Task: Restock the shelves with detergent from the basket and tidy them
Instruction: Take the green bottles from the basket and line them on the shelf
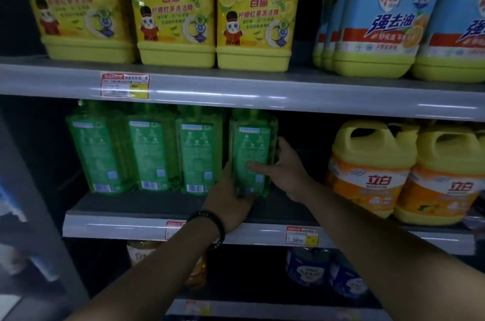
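Middle shelf (157,226): green bottles (149,152), orange jugs (372,171).

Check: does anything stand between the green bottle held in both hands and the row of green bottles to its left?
No product does. Only the left hand lies at the narrow gap between the held bottle and the nearest row bottle; the right hand grips the far side.

Upper shelf (236,89): three square jugs (173,18) side by side at left, wrapped bottle packs (380,18) at right. Middle shelf (131,226) below: slim bottles (149,152) in a row at left, end bottle (252,152) rightmost, held between left hand (228,202) and right hand (286,171). Handled jugs (367,168) further right, apart.
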Motion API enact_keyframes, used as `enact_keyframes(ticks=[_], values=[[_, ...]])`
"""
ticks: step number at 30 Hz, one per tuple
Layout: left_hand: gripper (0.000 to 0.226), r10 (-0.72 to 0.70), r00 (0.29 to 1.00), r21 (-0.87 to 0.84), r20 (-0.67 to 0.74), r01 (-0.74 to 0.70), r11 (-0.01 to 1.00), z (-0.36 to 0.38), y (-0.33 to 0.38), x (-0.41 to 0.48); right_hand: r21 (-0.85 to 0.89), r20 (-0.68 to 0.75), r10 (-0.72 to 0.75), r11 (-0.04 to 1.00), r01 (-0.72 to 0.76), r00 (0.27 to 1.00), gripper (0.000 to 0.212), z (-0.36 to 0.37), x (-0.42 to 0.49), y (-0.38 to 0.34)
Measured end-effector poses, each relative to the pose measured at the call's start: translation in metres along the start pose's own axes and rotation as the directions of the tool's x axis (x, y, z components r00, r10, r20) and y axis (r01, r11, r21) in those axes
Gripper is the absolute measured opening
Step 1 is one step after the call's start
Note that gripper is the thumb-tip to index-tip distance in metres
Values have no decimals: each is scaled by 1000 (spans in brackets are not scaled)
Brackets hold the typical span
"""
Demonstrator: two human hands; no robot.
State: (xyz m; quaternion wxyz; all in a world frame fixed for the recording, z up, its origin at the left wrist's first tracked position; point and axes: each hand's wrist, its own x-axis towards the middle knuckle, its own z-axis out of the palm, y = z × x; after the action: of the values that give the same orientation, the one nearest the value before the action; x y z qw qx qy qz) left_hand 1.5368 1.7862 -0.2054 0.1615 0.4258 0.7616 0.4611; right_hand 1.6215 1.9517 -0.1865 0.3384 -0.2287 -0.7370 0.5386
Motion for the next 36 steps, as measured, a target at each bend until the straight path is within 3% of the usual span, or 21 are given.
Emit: enact_keyframes(ticks=[7,11,17,22,25,28,36], values=[[108,-129,991,70,20,127,989,12,-6,20,-172,-92,-18,985,2,996,60,23,19,11],[93,-109,994,129,-11,110,986,16,-13,29,-283,-103,4,959,-33,995,59,31,16,22],[82,-46,999,173,24,41,984,9,-8,13,-418,-114,61,903,-104,992,41,26,-3,26],[43,170,985,192,-37,-160,968,-9,1,-37,-413,-47,-18,911,-4,999,41,11,-56,9],[29,213,975,114,-69,-205,972,-20,-3,-78,-413,25,-92,906,94,995,28,-8,-103,3],[26,199,978,66,-54,-195,978,-23,-12,-123,-406,137,-134,896,179,982,18,-29,-158,6],[14,22,985,218,170,-59,974,24,-102,-210,-437,264,80,898,46,961,13,-31,-262,80]])
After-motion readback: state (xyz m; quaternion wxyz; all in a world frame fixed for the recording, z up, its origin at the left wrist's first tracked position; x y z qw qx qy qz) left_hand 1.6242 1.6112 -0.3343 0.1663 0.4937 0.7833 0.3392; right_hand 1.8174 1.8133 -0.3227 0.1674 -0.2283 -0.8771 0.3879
